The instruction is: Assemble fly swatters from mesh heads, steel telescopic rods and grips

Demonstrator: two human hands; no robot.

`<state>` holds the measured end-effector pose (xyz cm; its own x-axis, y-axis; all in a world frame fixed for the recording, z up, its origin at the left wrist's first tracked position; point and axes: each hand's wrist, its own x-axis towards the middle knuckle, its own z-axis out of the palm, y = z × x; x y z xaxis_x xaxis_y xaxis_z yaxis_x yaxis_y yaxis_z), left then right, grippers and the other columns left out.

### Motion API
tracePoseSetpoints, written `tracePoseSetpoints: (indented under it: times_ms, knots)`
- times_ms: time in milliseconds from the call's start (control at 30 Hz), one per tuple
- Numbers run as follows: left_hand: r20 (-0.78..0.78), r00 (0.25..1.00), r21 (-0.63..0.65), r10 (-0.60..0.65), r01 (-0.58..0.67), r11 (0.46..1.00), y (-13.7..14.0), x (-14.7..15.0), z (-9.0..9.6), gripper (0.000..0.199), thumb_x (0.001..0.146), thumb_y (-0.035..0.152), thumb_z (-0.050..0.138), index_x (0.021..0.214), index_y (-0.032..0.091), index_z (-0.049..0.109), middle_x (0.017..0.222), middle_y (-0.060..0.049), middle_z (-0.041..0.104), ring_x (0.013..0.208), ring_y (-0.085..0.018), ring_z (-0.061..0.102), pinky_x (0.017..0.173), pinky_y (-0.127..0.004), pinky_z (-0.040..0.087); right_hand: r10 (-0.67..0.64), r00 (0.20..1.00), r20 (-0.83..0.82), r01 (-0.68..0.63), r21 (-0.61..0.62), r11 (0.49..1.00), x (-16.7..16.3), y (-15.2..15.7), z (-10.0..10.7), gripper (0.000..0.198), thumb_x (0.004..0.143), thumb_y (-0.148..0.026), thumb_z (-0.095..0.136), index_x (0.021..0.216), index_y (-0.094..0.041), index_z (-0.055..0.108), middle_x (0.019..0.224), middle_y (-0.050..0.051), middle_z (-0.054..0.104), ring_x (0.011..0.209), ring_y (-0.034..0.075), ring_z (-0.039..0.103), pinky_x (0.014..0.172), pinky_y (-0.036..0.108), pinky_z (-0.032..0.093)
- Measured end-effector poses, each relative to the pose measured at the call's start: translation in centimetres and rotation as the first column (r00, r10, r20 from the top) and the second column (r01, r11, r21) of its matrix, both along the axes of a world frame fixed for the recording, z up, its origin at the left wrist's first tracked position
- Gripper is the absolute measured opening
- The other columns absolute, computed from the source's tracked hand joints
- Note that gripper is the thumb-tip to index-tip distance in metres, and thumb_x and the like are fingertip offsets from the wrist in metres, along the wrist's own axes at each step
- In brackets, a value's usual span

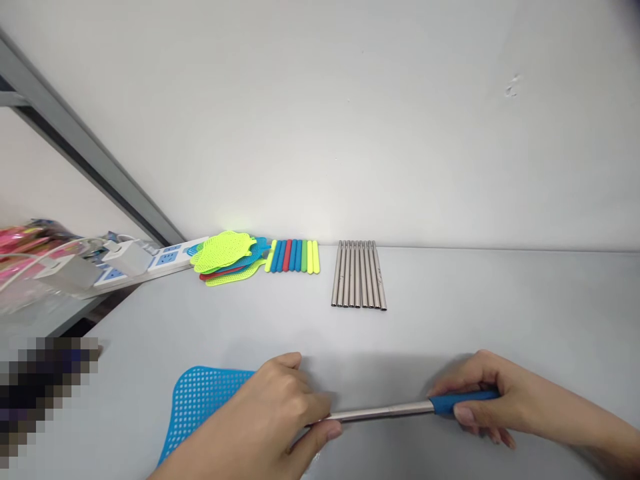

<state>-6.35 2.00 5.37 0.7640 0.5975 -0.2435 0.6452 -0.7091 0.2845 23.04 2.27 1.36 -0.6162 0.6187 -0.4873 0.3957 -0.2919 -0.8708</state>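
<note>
A fly swatter with a blue perforated head (200,400), a metal rod (383,412) and a blue handle (445,403) lies across the front of the grey table. My left hand (285,407) pinches the rod close to the swatter head and hides where the two meet. At the other end, my right hand (493,397) is closed around the blue handle, which is fitted on the rod. Part of the swatter head is covered by my left hand and forearm.
Toward the wall lie a pile of swatter heads (225,253), a row of coloured handles (295,256) and several metal rods (357,275). A power strip (170,256) with plugged-in chargers (127,259) runs along the table's left edge. Pink plastic packages (30,247) are beyond it.
</note>
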Motion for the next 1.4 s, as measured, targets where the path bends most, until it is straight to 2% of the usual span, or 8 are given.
tracePoseSetpoints:
  times_ms: [133,400,667,933,1133,1267,1400]
  knots:
    - [-0.022,1.0,-0.037,0.007,-0.008,0.999,-0.1,0.1,0.0,0.026,0.086,0.027,0.031,0.067,0.021,0.048,0.058,0.003,0.055,0.057,-0.013,0.053,0.076,-0.033,0.032,0.002,1.0,0.01,-0.002,0.0,1.0,-0.1,0.1,0.0,0.031,0.074,-0.036,0.057,0.097,-0.016,0.064,0.058,-0.002,0.046,0.047,0.005,0.044,0.041,0.014,0.038]
    - [0.003,1.0,0.004,0.027,-0.027,1.0,0.0,0.0,-1.0,0.026,0.086,0.027,0.028,0.068,0.021,0.046,0.06,0.002,0.055,0.056,-0.014,0.049,0.069,-0.031,0.033,-0.037,0.998,0.043,0.038,-0.014,0.999,0.0,0.2,-0.2,0.032,0.075,-0.038,0.056,0.097,-0.016,0.064,0.056,-0.002,0.047,0.045,0.005,0.044,0.04,0.014,0.038]
    - [0.027,0.999,0.022,0.041,-0.042,0.999,0.2,0.1,-1.2,0.026,0.087,0.026,0.028,0.069,0.02,0.045,0.064,0.001,0.055,0.06,-0.014,0.049,0.061,-0.029,0.031,-0.08,0.996,0.044,0.081,-0.026,0.996,0.2,0.0,-0.4,0.031,0.075,-0.036,0.056,0.1,-0.018,0.063,0.056,-0.002,0.048,0.043,0.004,0.044,0.039,0.013,0.038]
    - [0.061,0.997,0.028,0.056,-0.058,0.998,0.3,0.1,-1.2,0.025,0.087,0.025,0.03,0.072,0.02,0.049,0.066,0.001,0.055,0.063,-0.014,0.051,0.063,-0.029,0.033,-0.098,0.994,0.048,0.099,-0.028,0.995,0.2,0.0,-0.8,0.034,0.076,-0.036,0.056,0.104,-0.018,0.062,0.055,-0.002,0.049,0.043,0.005,0.044,0.038,0.013,0.039]
    - [0.217,0.973,0.093,0.078,-0.1,0.991,0.6,-0.4,-0.7,0.018,0.085,0.023,0.036,0.087,0.022,0.053,0.076,0.0,0.052,0.067,-0.012,0.052,0.064,-0.024,0.039,-0.108,0.993,0.044,0.109,-0.019,0.994,0.2,-0.2,-0.8,0.036,0.077,-0.038,0.054,0.106,-0.018,0.06,0.054,-0.002,0.049,0.041,0.004,0.043,0.038,0.013,0.038]
    - [0.308,0.944,0.13,0.114,-0.16,0.978,0.8,-0.9,-0.8,0.031,0.081,0.007,0.031,0.098,0.023,0.052,0.089,-0.003,0.048,0.072,-0.011,0.05,0.062,-0.021,0.042,-0.123,0.992,0.031,0.123,-0.014,0.992,0.1,-0.3,-0.7,0.038,0.077,-0.039,0.054,0.107,-0.018,0.06,0.054,-0.002,0.049,0.04,0.003,0.043,0.036,0.013,0.037]
    - [0.323,0.937,0.092,0.132,-0.17,0.981,0.6,-1.0,-1.2,0.043,0.074,-0.003,0.028,0.101,0.023,0.05,0.102,-0.005,0.044,0.083,-0.011,0.048,0.068,-0.021,0.044,-0.136,0.99,0.022,0.136,-0.015,0.991,0.0,-0.2,-0.7,0.038,0.077,-0.039,0.054,0.109,-0.018,0.059,0.054,-0.002,0.049,0.04,0.004,0.043,0.037,0.013,0.038]
